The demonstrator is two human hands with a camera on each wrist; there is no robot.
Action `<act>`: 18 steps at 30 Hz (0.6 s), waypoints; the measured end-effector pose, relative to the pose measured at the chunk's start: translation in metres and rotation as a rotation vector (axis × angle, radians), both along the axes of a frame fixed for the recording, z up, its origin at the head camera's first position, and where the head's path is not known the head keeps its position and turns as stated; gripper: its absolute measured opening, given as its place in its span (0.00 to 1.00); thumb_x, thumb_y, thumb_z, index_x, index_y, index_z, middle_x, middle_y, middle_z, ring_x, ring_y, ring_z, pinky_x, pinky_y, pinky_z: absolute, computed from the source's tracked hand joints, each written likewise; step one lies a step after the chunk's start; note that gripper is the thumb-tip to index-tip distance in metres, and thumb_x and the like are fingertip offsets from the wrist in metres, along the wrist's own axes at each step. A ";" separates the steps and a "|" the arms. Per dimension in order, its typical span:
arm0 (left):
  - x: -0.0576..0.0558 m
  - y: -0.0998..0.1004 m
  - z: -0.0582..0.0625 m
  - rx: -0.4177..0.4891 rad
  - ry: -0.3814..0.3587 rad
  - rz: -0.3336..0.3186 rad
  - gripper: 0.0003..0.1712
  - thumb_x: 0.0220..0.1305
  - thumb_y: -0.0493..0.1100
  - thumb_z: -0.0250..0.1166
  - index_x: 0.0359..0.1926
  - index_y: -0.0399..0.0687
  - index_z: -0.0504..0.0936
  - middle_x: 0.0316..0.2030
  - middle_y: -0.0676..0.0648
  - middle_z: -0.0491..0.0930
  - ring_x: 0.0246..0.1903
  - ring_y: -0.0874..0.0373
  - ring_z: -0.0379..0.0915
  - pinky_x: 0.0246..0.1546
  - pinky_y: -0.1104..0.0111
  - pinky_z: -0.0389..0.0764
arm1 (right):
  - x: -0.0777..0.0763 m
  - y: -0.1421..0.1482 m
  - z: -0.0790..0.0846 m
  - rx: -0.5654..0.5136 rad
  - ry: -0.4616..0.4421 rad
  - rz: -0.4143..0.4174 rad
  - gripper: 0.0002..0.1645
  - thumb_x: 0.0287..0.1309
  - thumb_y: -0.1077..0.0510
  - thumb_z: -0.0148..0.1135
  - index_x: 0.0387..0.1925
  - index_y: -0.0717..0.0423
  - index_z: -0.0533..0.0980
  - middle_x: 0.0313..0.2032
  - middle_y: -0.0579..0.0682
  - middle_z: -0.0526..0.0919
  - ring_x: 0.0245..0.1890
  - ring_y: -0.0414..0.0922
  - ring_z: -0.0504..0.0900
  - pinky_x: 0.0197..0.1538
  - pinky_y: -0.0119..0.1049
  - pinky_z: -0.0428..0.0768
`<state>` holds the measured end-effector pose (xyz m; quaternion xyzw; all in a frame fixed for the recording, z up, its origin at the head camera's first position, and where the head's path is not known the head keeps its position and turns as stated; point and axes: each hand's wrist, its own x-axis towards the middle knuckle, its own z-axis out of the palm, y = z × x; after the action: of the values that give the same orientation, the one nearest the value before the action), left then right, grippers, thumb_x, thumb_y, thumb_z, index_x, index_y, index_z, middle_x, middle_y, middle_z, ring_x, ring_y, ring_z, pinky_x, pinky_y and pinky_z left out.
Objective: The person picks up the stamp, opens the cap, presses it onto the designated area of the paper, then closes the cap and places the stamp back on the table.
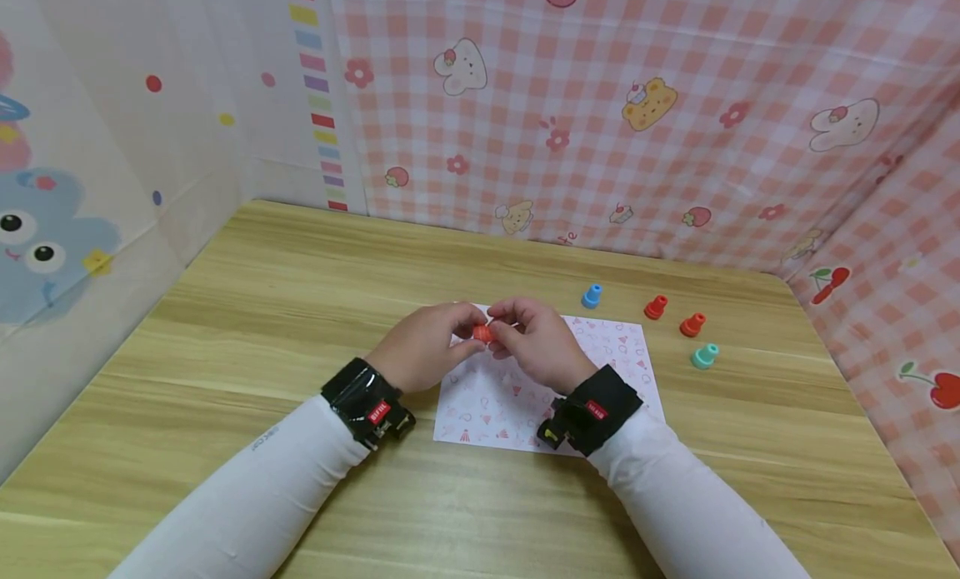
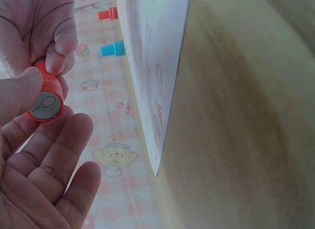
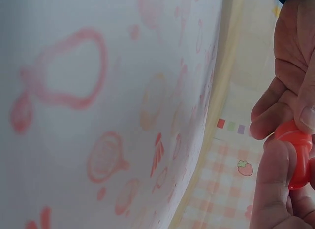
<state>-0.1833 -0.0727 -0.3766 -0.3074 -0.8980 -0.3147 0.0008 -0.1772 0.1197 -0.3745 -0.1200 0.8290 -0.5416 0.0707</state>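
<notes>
Both hands meet over a sheet of white paper (image 1: 480,400) covered in small red and pink prints of rackets and shuttlecocks. Between them is a small orange-red toy stamp (image 1: 483,334), raised off the paper. My left hand (image 1: 427,346) pinches its wide end between thumb and fingers. The narrow end is held in the fingertips of my right hand (image 1: 546,346). In the left wrist view, the round end of the stamp (image 2: 45,106) bears a racket picture. Fingers partly cover the stamp (image 3: 295,135) in the right wrist view.
Beyond the paper's upper right stand a blue stamp (image 1: 592,296), a red stamp (image 1: 656,307), another red stamp (image 1: 693,325) and a teal stamp (image 1: 705,356). The wooden table (image 1: 300,287) meets a pink checked curtain (image 1: 525,146) at the back.
</notes>
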 end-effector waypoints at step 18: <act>0.002 0.000 0.002 0.047 -0.016 0.008 0.12 0.64 0.48 0.61 0.48 0.57 0.75 0.39 0.60 0.77 0.39 0.70 0.70 0.42 0.66 0.77 | 0.003 0.001 0.001 0.063 -0.079 0.027 0.09 0.65 0.53 0.56 0.38 0.52 0.79 0.34 0.57 0.84 0.29 0.45 0.81 0.38 0.48 0.82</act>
<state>-0.1816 -0.0731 -0.3750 -0.3013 -0.8916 -0.3381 0.0020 -0.1745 0.1204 -0.3733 -0.1077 0.8405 -0.5185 0.1145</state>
